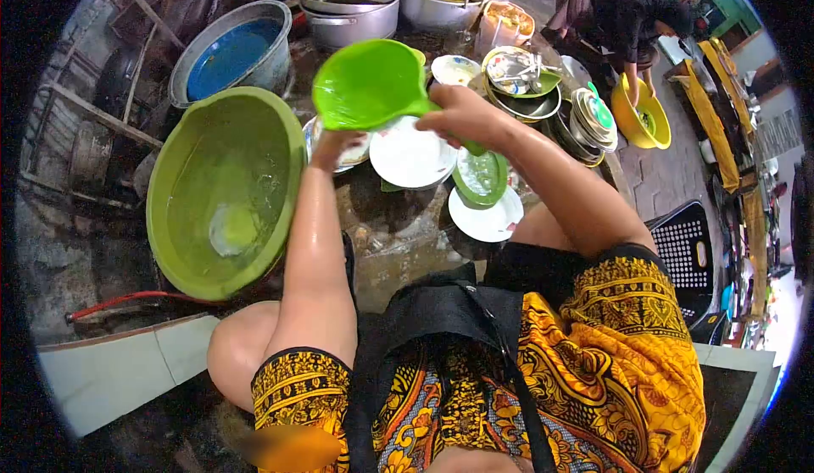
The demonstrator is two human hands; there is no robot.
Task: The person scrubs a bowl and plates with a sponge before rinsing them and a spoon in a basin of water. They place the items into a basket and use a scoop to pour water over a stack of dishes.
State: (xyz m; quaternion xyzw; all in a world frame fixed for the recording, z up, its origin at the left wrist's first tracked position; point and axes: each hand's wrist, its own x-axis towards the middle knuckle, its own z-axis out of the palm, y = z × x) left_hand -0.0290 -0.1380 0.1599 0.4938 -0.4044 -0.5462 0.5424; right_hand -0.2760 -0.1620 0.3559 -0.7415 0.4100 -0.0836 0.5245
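My right hand (466, 117) is wrapped round the handle of a bright green water dipper (369, 83), held tilted with its hollow side showing. My left hand (333, 147) is under the dipper's near rim. Its fingers are mostly hidden, so whether they grip anything does not show. A plate with a patterned rim (352, 153) lies beside that hand. White plates (409, 155) are just below the dipper, next to a green oval dish (481, 176) and another white plate (486, 216). Left of my left arm stands a large olive-green basin (174, 193) of water with a pale round shape in it.
Behind are a grey tub (284, 36) with blue inside, metal pots (352, 25) and stacked dishes (593, 117). Another person (623, 28) bends over a yellow basin (638, 125) at right. A black crate (678, 253) and a red hose (127, 297) lie nearer me.
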